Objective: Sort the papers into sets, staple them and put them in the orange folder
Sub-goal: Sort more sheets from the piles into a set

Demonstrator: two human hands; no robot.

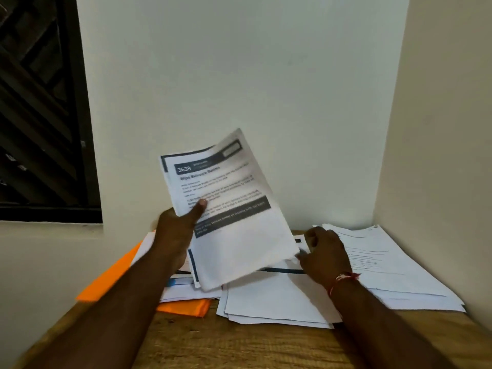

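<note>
At the far left a dark window with a black frame and slanting bars [40, 115] is set into the wall, with a pale ledge [48, 230] running beneath it. A plain off-white back wall [239, 75] fills the middle of the view down to the brown wood-grain table [239, 344].

On the left part of the table lies the flat orange folder [106, 280], closed as far as can be seen. It lies partly under loose white sheets and is crossed by the left forearm; one orange corner shows again near the front edge of those sheets. A small blue object [170, 283] peeks out from under the sheets just beside the forearm, too hidden to identify.

The left hand [173, 235] grips a sheaf of white printed papers [231, 209] by its left edge, the thumb [198, 207] pressed on the front page and the fingers behind. The sheaf is raised off the table and tilted, its top toward the wall. The front page bears a dark header with the number 3639 and dark bands across the text.

Below it a spread pile of white sheets [266, 302] lies on the middle of the table.

The right hand [326, 254], a red thread [343, 278] tied at its wrist, is over this pile with fingers curled, just beside the sheaf's lower right corner. Whether it pinches a page cannot be told.

Farther right a second stack of printed white papers [399, 267] sits in the corner, against the cream side wall [439, 129].
</note>
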